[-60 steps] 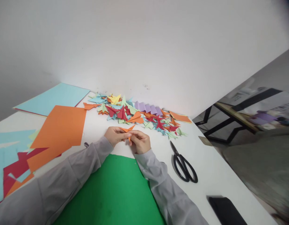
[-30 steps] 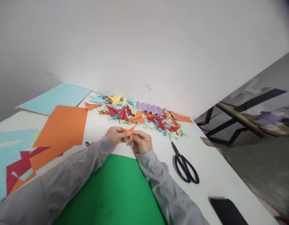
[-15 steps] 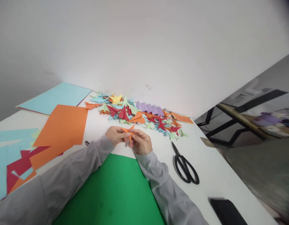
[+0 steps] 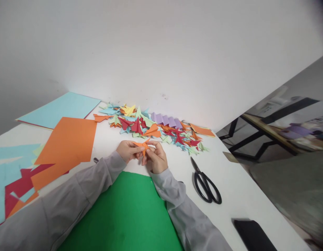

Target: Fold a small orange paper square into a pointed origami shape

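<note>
Between both hands is a small folded orange paper star [image 4: 143,145], its pointed arms sticking out. My left hand [image 4: 128,151] pinches it from the left, thumb on top. On the other side, my right hand [image 4: 157,157] is closed on it too, with thumb and fingers near its right and lower points. Some fingertips are hidden behind the paper. Just beyond the hands lies a heap of small folded paper shapes [image 4: 136,126] in red, green, blue, yellow and orange. Below the wrists, a green sheet [image 4: 125,212] covers the near part of the white table.
Black-handled scissors [image 4: 207,184] lie to the right, with a black flat object [image 4: 254,235] nearer me. An orange sheet [image 4: 69,139], a light blue sheet stack [image 4: 59,109] and red offcuts [image 4: 20,184] spread over the left. A pleated purple strip [image 4: 166,120] sits by the wall.
The fingers of my right hand have shifted on the orange star, and the star has turned slightly, showing more of its face. The whole view has moved a little.
</note>
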{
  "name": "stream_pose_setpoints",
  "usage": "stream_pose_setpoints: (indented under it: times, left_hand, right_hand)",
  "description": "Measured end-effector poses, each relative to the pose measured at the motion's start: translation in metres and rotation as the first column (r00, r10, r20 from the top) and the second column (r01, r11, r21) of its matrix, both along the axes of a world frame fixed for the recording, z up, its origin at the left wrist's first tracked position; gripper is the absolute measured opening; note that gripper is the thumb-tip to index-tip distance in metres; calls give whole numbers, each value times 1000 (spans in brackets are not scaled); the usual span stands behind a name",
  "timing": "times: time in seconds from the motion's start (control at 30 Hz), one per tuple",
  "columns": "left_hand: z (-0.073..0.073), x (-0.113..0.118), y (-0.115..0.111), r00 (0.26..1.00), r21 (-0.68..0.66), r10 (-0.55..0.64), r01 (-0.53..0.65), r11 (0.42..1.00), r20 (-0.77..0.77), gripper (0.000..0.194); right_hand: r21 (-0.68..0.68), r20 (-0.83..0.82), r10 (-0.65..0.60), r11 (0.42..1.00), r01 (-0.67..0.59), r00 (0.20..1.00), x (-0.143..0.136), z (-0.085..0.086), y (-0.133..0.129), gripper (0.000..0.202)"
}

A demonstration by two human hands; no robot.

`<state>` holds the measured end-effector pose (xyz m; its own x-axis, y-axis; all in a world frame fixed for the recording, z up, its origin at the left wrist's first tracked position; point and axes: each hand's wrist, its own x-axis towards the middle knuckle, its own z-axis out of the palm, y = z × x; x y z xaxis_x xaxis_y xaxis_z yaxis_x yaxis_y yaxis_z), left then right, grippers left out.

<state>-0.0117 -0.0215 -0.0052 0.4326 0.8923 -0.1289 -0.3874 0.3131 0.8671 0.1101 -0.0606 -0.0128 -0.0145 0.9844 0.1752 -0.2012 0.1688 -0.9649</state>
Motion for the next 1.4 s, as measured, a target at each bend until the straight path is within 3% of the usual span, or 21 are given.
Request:
stream_pose_setpoints:
  times: [0.3,0.5,0.97,1.23,1.4]
  left_hand:
    - [-1,0,-1,1000,65,6,-5,998,-13,30]
    - [2,0,-2,999,11,20,-20,1000,-28,29]
    - [1,0,-1,1000,2,11,-11,1000,-12,28]
    - [-9,-1,0,998,158,2,9,987,-68,31]
    - [-6,0,-1,999,115,-26,31,993,-41,32]
  right_hand:
    - [35,7,16,999,-16,1000,-2,-1,-3,21]
    - [-1,33,-3,1000,4,999,-2,2,-3,22]
    - [61,92,-37,998,32,995,-6,1,-6,28]
    - [-12,13,-21,1000,21,1000,-3,4,-5,26]
    - [-33,-28,-4,999,3,1000,0,0,-2,27]
